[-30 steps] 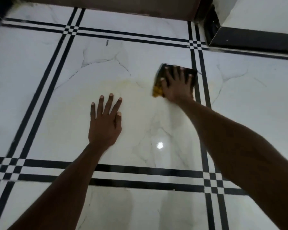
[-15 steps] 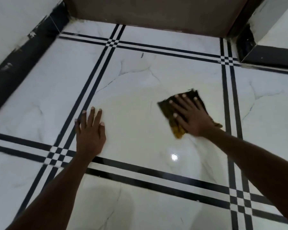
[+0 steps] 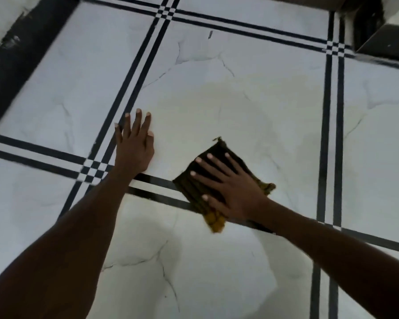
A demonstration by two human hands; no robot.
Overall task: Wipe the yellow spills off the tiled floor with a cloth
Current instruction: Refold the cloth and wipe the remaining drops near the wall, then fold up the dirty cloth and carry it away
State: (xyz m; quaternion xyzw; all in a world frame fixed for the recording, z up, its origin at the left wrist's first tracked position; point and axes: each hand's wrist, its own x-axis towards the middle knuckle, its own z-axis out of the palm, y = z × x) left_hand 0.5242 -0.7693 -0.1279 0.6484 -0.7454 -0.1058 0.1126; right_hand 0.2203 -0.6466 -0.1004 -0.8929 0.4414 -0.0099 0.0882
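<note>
At five o'clock of the faint yellow spill (image 3: 237, 107) on the tiled floor (image 3: 55, 93), the right hand (image 3: 228, 185) presses flat, fingers spread, on a limp dark-and-yellow cloth (image 3: 194, 189) best driven by palm pressure, while the left hand (image 3: 134, 146) rests flat and empty.

Dim, soft daylight; motion blur smears the floor (image 3: 217, 111) lines, edges bowing outward.

two hands flat on the floor: left hand (image 3: 134, 146), right hand (image 3: 234, 189). one cloth (image 3: 203, 192). one pale yellow smear (image 3: 235, 104).
</note>
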